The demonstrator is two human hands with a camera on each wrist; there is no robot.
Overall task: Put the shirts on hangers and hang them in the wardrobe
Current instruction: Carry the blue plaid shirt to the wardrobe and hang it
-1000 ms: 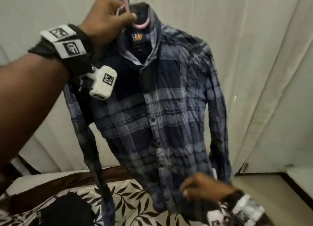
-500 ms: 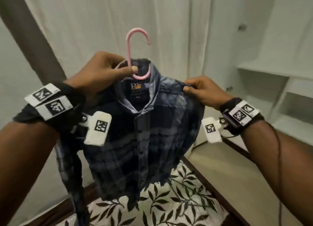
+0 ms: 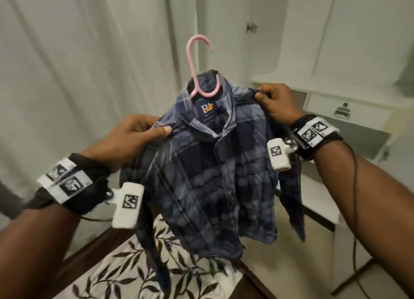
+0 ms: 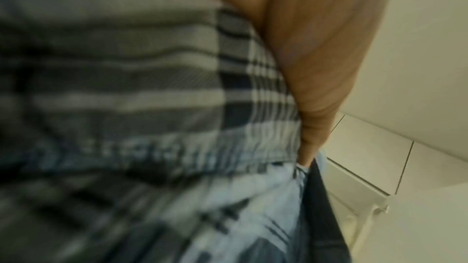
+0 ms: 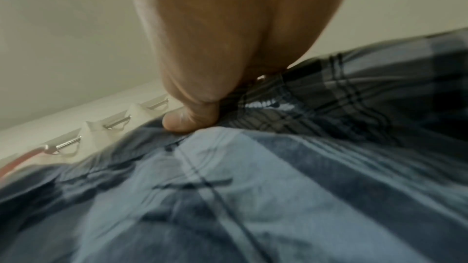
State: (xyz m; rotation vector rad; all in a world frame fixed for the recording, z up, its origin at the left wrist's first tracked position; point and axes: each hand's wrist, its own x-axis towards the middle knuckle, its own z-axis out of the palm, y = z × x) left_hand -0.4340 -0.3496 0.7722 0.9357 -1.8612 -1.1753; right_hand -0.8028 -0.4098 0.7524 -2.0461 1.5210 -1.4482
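Note:
A dark blue plaid shirt (image 3: 215, 177) hangs on a pink hanger (image 3: 197, 72), held up in front of me above the bed. The hanger's hook sticks up free from the collar. My left hand (image 3: 136, 137) pinches the shirt's left shoulder, thumb on top. My right hand (image 3: 275, 101) pinches the right shoulder. The left wrist view shows my palm (image 4: 314, 51) against the plaid cloth (image 4: 152, 107). In the right wrist view my thumb (image 5: 192, 119) presses on the blue fabric (image 5: 253, 187). The hanger's arms are hidden inside the shirt.
A white wardrobe door with a small knob (image 3: 251, 27) stands behind the shirt. White shelves and a drawer with a handle (image 3: 342, 112) are at the right. A leaf-print bedsheet (image 3: 139, 269) lies below. A pale curtain (image 3: 78, 74) covers the left.
My left hand left the hanger's neck and went down to the shirt's left shoulder. My right hand stays on the right shoulder. The view has swung further right toward the wardrobe.

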